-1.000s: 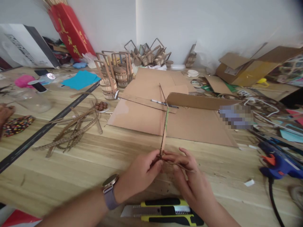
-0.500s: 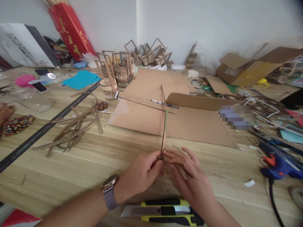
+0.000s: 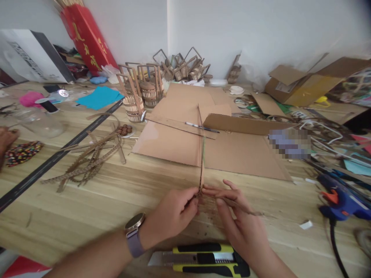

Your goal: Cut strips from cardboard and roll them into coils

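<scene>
Brown strip (image 3: 201,173) is pointing lengthwise away from my remote left hand (image 3: 176,210), which is pinching its near end, my right hand (image 3: 245,226) grasping a thin piece (image 3: 249,211).

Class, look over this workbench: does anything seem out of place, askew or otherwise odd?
Yes. The utility knife lies with its blade bared near the right hand, which holds a thin strip instead; that looks careless. At the back, several small baskets lean in a jumble, while the nearer baskets stand upright.

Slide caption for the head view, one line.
Left hand and right hand hold thin brown strips near a yellow-black utility knife.
</scene>
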